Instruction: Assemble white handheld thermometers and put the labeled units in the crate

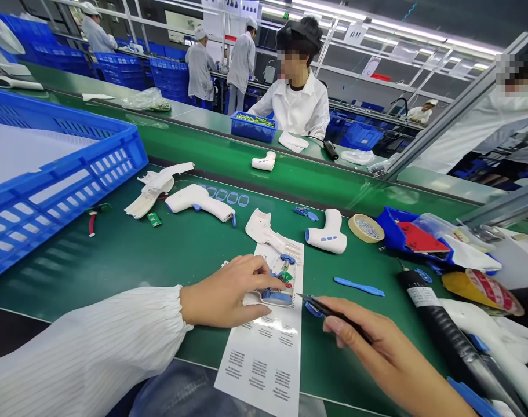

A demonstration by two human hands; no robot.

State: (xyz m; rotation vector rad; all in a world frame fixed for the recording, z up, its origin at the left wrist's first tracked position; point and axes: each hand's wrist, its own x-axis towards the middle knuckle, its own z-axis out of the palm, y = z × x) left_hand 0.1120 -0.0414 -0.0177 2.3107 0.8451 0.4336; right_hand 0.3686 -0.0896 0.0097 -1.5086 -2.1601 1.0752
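My left hand (229, 289) is curled over an opened thermometer gun housing (277, 297), its thumb and fingers steadying it. Blue trim and a small green board (286, 278) show inside; the hand covers the rest. In my right hand (368, 336) are black tweezers (320, 304), their tips just right of the housing. A small blue part (312, 308) lies under the tweezers. Beneath the housing is a white printed label sheet (259, 373). A loose white half shell (264, 227) rests just beyond it.
Closed thermometer guns (328, 233) lie behind my hands. At left stands a blue crate (116, 156). To the right are a tape roll with screws (366, 228), a blue pry stick (359, 286), a blue bin (394, 231) and an electric screwdriver (437, 330). A co-worker (301, 104) sits across the conveyor (211, 147).
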